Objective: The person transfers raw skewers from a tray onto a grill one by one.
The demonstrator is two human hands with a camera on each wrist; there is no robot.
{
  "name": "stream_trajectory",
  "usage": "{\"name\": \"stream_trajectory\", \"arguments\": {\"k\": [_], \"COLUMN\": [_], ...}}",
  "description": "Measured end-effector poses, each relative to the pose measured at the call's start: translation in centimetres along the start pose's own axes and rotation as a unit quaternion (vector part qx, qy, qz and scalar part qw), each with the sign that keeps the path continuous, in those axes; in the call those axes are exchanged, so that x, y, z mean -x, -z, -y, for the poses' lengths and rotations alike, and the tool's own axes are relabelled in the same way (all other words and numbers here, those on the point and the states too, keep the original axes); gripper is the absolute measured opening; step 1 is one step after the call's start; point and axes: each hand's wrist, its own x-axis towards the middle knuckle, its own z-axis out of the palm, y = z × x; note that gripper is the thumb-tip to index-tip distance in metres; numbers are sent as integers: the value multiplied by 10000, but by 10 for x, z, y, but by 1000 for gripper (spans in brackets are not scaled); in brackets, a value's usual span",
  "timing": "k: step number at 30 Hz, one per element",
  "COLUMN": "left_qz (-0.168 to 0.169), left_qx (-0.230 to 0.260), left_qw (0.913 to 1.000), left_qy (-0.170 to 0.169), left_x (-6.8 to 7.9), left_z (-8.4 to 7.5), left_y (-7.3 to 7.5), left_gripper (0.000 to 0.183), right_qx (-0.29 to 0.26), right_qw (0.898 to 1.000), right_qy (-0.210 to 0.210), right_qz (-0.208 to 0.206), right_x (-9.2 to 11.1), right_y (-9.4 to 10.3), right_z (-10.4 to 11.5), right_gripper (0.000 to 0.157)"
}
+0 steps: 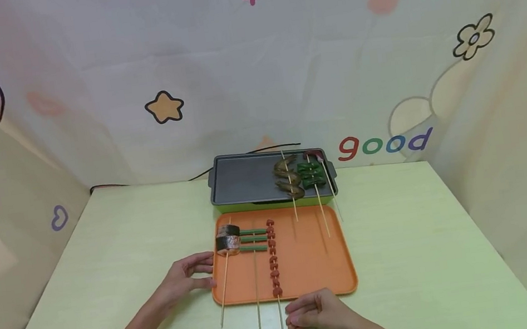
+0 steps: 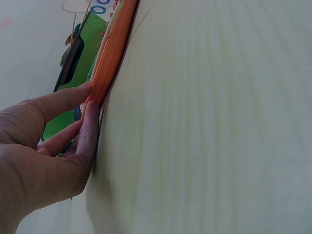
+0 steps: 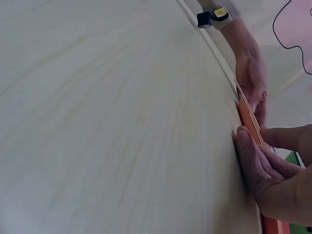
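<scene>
My left hand (image 1: 181,280) touches the left rim of an orange tray (image 1: 314,270), its fingers fairly straight; the left wrist view shows the thumb and fingers against that rim. Across the tray lie a skewer of dark-banded chunks (image 1: 228,243), a skewer of green bean-like sticks (image 1: 253,239) and a skewer of small red pieces (image 1: 273,258). Their bare sticks reach past the front rim. My right hand (image 1: 322,313) is at the front rim, fingers loosely bent, just right of the red skewer's stick. In the right wrist view its fingertips come close to the sticks and the tray edge.
Behind the tray stands a grey grill pan (image 1: 245,181) on a green base. On its right side lie a skewer of brown curved pieces (image 1: 288,178), one of green pieces (image 1: 311,174) and a thin third skewer (image 1: 328,178). A patterned cloth (image 1: 230,68) hangs behind the table.
</scene>
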Motion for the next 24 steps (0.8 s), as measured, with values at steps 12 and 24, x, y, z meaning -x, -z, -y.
{"name": "stream_trajectory", "arguments": {"k": [12, 24], "left_qz": [-30, 25], "left_qx": [11, -72], "left_qw": [10000, 9999], "left_qy": [77, -146], "left_x": [0, -2], "left_z": [0, 4], "left_y": [-2, 3], "left_gripper": [67, 67], "right_qx": [-43, -14], "right_qw": [9989, 9976], "right_qy": [-63, 101], "right_qz": [-460, -686], "right_x": [-11, -20], "right_y": [-17, -30], "right_z": [-3, -2], "right_gripper": [37, 39]}}
